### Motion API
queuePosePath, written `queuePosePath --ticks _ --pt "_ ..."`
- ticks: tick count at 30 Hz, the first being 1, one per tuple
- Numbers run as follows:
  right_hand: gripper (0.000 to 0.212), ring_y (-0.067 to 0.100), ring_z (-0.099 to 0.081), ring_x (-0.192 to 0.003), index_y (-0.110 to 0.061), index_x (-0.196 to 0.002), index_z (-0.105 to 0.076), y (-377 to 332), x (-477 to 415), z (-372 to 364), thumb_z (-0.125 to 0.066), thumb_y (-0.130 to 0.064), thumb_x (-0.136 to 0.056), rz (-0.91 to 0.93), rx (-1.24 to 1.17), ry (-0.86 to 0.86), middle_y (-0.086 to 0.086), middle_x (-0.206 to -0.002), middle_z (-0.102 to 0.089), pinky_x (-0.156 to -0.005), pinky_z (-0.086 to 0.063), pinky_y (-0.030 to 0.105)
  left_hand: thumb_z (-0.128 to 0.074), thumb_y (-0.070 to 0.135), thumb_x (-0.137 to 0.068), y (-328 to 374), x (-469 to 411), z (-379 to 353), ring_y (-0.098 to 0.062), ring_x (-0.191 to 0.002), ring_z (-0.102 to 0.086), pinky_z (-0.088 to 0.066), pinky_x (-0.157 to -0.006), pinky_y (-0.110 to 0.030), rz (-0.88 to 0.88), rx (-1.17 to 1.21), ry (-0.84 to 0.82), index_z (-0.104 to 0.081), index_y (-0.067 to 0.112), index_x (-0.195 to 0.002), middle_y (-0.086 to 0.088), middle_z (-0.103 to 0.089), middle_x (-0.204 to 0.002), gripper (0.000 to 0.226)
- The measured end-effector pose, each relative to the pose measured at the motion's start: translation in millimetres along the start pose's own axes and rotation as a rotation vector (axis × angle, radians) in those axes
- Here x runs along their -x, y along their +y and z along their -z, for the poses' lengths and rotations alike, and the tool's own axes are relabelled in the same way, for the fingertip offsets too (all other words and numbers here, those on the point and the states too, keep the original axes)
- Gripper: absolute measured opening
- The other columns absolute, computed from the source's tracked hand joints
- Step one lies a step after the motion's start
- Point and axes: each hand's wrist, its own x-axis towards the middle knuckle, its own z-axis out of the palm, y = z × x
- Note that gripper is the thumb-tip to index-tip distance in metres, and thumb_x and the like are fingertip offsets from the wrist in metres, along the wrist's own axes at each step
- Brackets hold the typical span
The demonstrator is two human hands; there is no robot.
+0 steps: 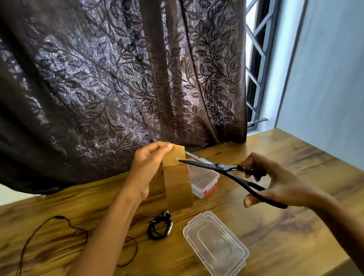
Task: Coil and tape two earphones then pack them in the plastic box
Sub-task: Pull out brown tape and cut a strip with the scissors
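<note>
My left hand (148, 164) pinches the top end of a brown tape strip (177, 181) that hangs down over the wooden table (286, 163). My right hand (274, 181) grips black scissors (226, 169), whose open blades touch the strip's right edge near its top. A coiled black earphone (159, 226) lies on the table below the strip. A second earphone (43, 236) lies uncoiled at the left, partly under my left forearm. The clear plastic box (203, 179) with a red latch stands behind the tape. Its lid (215, 246) lies apart, nearer to me.
A dark leaf-patterned curtain (108, 78) hangs along the table's far edge. A barred window (257, 57) and a pale wall (333, 62) are at the right. The table's right edge runs along the wall.
</note>
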Motion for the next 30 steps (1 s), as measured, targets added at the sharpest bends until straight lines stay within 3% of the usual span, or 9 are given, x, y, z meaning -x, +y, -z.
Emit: queuePosePath --ticks 6,10,14,19,24,30 --pt "0.074 0.008 -0.054 -0.083 -0.011 -0.096 -0.055 -11 -3 10 -0.084 -0.052 -0.043 0.015 0.127 -0.046 -0.015 -0.09 -0.058 -0.069 -0.041 0.011 -0.059 0.027 -0.087 2 8 4 -0.012 -0.075 -0.061 -0.047 -0.065 -0.032 0.024 0.02 -0.073 -0.071 0.024 -0.084 0.004 -0.071 -0.077 0.013" --pt "0.069 0.015 -0.054 -0.083 -0.02 -0.096 -0.055 -21 -9 9 -0.085 -0.053 -0.043 0.039 0.181 -0.078 -0.01 -0.091 -0.058 -0.07 -0.046 0.024 -0.06 0.024 -0.087 3 13 3 -0.011 -0.08 -0.062 -0.05 -0.061 -0.029 0.041 0.054 -0.098 -0.07 0.024 -0.087 0.002 -0.07 -0.103 0.011" --pt "0.065 0.011 -0.052 -0.079 -0.021 -0.094 -0.055 -30 -12 8 -0.086 -0.051 -0.046 0.076 0.198 -0.11 -0.009 -0.088 -0.057 -0.067 -0.045 0.024 -0.06 0.023 -0.086 4 17 3 -0.008 -0.075 -0.061 -0.052 -0.049 -0.021 0.043 0.061 -0.11 -0.07 0.022 -0.089 0.005 -0.063 -0.122 0.01" --pt "0.062 0.012 -0.049 -0.074 -0.02 -0.092 -0.055 -37 -12 7 -0.087 -0.048 -0.047 0.118 0.23 -0.12 -0.01 -0.085 -0.055 -0.065 -0.045 0.032 -0.06 0.022 -0.086 4 21 3 -0.013 -0.09 -0.061 -0.05 -0.061 -0.03 0.046 0.06 -0.126 -0.071 0.022 -0.088 0.009 -0.059 -0.127 0.011" --pt "0.061 0.012 -0.048 -0.072 -0.017 -0.09 -0.054 -42 -9 7 -0.088 -0.043 -0.047 0.135 0.224 -0.114 -0.006 -0.085 -0.055 -0.064 -0.044 0.034 -0.06 0.022 -0.086 6 27 2 -0.011 -0.083 -0.062 -0.052 -0.049 -0.022 0.037 0.056 -0.147 -0.071 0.02 -0.093 0.006 -0.058 -0.128 0.013" --pt "0.062 0.005 -0.047 -0.071 -0.016 -0.091 -0.054 -48 -4 8 -0.088 -0.043 -0.047 0.139 0.246 -0.11 -0.01 -0.086 -0.054 -0.062 -0.042 0.022 -0.06 0.022 -0.086 7 30 1 -0.012 -0.091 -0.062 -0.054 -0.055 -0.026 0.046 0.048 -0.16 -0.071 0.016 -0.097 0.011 -0.059 -0.127 0.016"
